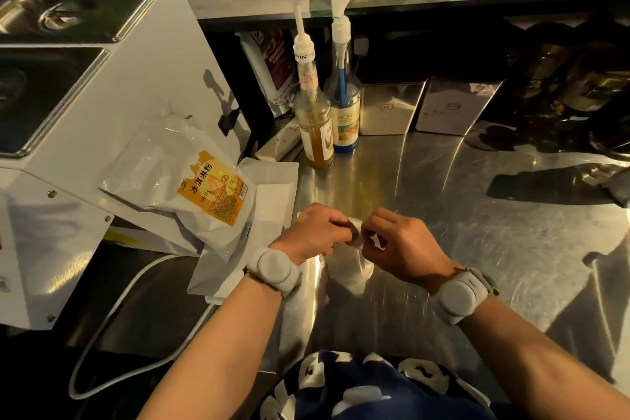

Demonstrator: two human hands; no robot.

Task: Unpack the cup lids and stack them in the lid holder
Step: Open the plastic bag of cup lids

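Both hands meet over the steel counter [443, 181]: left hand [313, 232] and right hand [402, 245] pinch the top of an upright white lid sleeve [347, 269]. Its long axis runs vertically, directly beneath both hands and equally near each. No lid holder identifiable.

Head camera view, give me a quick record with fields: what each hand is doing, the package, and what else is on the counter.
left hand: pinching the top of the lid package
right hand: pinching the same top, opposite side
lid package: clear plastic sleeve, standing on the steel counter, not yet opened
lids out: none visible
lid holder: not identifiable
behind: two syrup pump bottles
left: powder bag with orange label, leaning on a white machine
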